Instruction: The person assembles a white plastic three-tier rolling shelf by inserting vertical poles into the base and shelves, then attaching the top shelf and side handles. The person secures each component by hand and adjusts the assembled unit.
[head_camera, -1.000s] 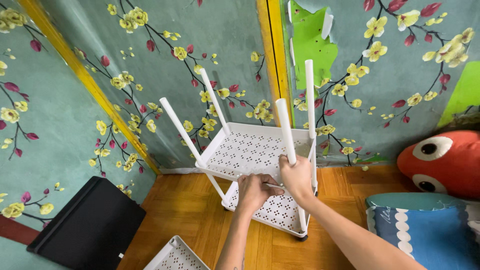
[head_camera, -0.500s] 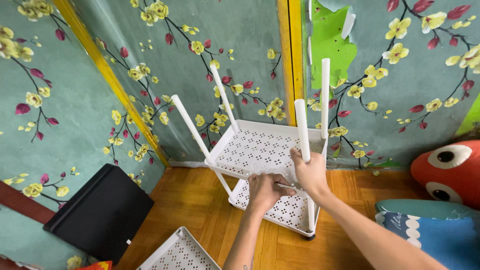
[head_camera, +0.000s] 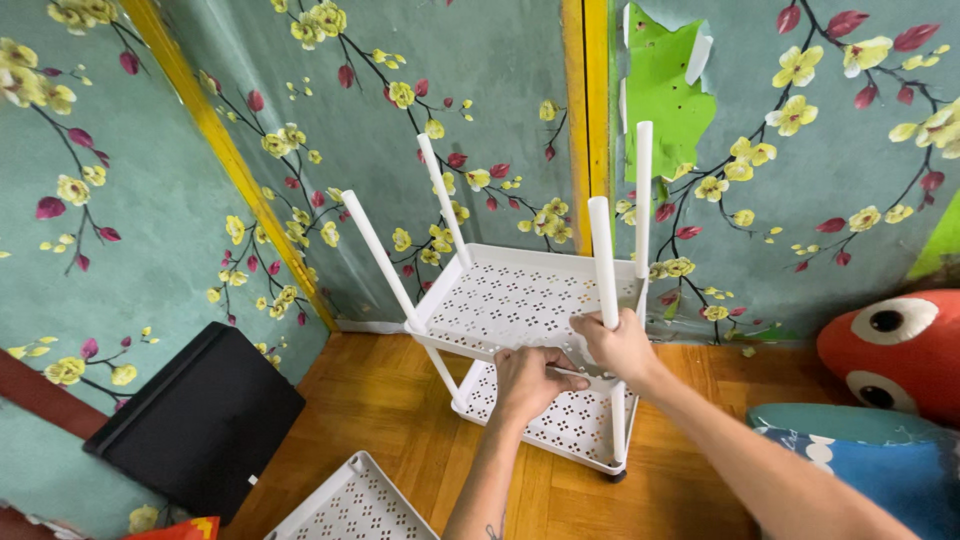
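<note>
On parquet, both hands (head_camera: 575, 365) grip a perforated white plastic rack's (head_camera: 520, 300) round post (head_camera: 603, 262).

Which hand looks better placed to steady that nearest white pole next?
Probably the right hand: it already wraps the base of the near pole. The left hand grips the upper shelf's front rim.

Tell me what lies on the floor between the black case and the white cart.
In the head view, only bare wooden floor separates the black case from the white cart; the loose perforated tray lies nearer the camera, below that stretch.
</note>
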